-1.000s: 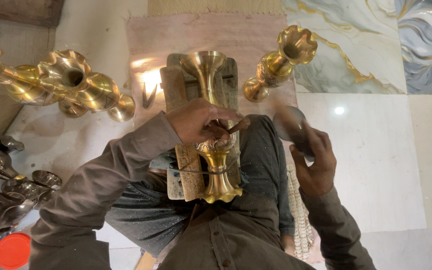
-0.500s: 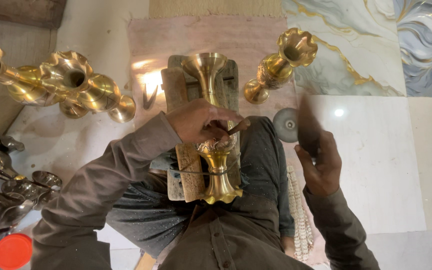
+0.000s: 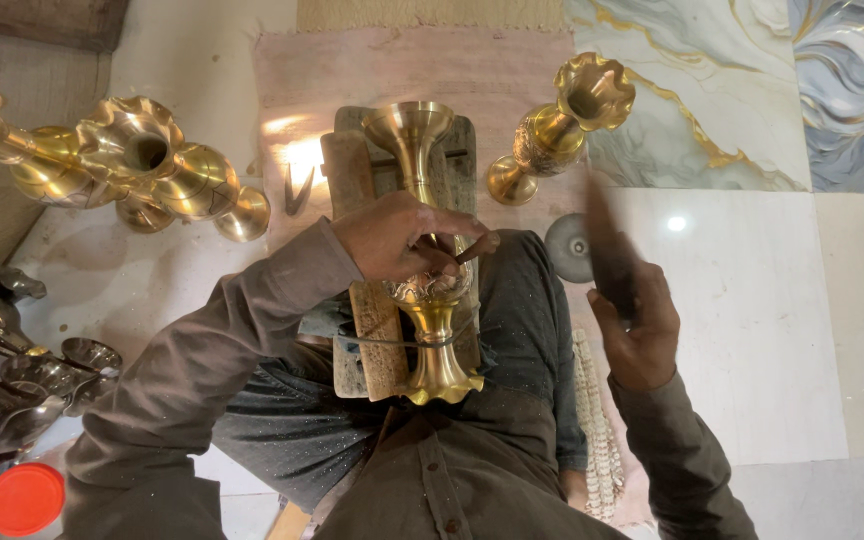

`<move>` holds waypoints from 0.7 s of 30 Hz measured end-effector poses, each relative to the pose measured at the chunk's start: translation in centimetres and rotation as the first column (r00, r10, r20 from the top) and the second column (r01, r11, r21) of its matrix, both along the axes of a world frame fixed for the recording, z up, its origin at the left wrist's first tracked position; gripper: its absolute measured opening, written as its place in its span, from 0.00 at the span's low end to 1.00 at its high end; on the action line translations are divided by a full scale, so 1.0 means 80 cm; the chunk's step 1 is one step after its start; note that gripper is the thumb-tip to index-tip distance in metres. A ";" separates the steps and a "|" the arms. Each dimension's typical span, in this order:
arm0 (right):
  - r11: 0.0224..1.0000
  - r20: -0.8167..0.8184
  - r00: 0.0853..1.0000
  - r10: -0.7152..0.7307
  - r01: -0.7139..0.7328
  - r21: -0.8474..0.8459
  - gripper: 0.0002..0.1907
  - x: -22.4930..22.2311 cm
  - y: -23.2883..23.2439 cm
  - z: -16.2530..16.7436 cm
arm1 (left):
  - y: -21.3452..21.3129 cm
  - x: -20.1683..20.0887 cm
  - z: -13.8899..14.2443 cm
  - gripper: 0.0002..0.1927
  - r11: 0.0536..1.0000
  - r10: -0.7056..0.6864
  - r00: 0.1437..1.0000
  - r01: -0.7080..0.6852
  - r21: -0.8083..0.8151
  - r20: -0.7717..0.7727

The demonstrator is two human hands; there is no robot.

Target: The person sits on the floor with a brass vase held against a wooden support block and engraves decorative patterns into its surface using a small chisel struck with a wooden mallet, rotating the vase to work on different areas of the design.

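Observation:
A brass vase (image 3: 434, 345) lies on a wooden block (image 3: 350, 170) across my lap, its flared mouth pointing away from me. My left hand (image 3: 397, 238) rests on the vase's engraved belly and pinches a thin chisel (image 3: 477, 247) against it. My right hand (image 3: 637, 335) is off to the right of the vase, gripping a dark hammer (image 3: 607, 250) that is raised and blurred. The chisel's tip is hidden by my fingers.
Another brass vase (image 3: 552, 130) lies on the pink cloth at upper right. Several brass vases (image 3: 132, 165) lie at the left, dark metal pieces (image 3: 12, 380) and a red lid (image 3: 24, 498) at lower left. A grey disc (image 3: 567, 248) and a white bead string (image 3: 597, 430) sit by my right leg.
My right hand with the hammer has shifted a little right and toward my body, uncovering the grey disc. My left hand and the chisel stay on the vase.

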State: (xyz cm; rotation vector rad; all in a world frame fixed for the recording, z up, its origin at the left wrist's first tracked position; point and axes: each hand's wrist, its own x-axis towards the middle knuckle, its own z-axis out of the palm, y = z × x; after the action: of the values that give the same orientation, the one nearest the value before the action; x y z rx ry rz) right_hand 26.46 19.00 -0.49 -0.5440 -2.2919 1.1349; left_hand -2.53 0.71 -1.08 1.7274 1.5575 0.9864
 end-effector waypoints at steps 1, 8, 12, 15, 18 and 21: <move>0.972 -0.085 0.996 -0.015 -0.005 -0.233 0.32 -0.001 -0.001 0.001 | 0.000 0.000 -0.002 0.30 0.999 0.003 1.000 -0.003 0.035 0.010; 0.994 0.011 1.000 0.000 -0.001 0.113 0.31 -0.005 -0.002 0.009 | 0.002 0.001 -0.006 0.29 1.000 0.006 1.000 -0.006 -0.005 0.001; 0.968 0.074 0.994 0.076 -0.092 0.233 0.28 -0.004 0.002 0.005 | -0.001 0.004 0.003 0.29 0.989 0.044 0.998 -0.038 -0.144 0.042; 0.997 -0.023 1.000 0.018 -0.016 0.076 0.30 -0.003 0.002 -0.001 | -0.001 0.004 0.011 0.27 0.999 0.014 0.999 -0.012 -0.048 0.040; 1.000 -0.033 0.999 0.014 -0.013 0.024 0.31 -0.002 0.001 -0.005 | -0.002 0.004 0.012 0.25 0.993 0.027 1.000 -0.026 -0.114 0.008; 0.919 0.106 0.994 -0.027 -0.018 0.395 0.31 0.000 0.004 -0.005 | 0.000 0.003 0.009 0.26 1.000 -0.002 0.998 0.003 -0.015 0.060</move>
State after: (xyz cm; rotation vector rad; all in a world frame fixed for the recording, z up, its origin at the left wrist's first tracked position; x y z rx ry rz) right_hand 26.49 19.31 -0.93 -0.4597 -2.5217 0.6193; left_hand -2.30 0.68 -0.33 1.6737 1.5208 1.0136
